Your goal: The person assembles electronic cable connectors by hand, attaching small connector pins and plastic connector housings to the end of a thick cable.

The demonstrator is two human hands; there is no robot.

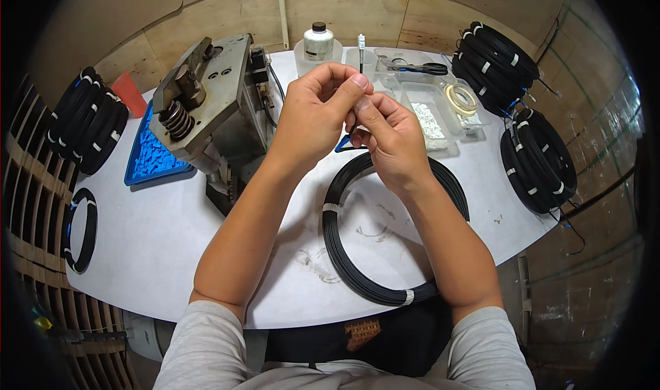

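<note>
My left hand [317, 115] and my right hand [393, 137] meet above the middle of the table, fingers closed in a pinch on a thin black cable [361, 65]. Its end stands upright above my fingertips and carries a small whitish connector [361, 42]. Below the fingers a short blue piece [343, 142] shows on a black cable end. My fingers hide the stretch of cable between them. Under my hands and right forearm lies a large black cable coil [335, 242], bound with white bands.
A metal press [216, 81] stands left of my hands, beside a blue tray [158, 178] of small blue parts. More black coils [89, 125] sit left, others [538, 160] right. A white bottle [318, 43], plastic bins [450, 139], tape rolls [460, 99] and scissors [419, 67] stand behind.
</note>
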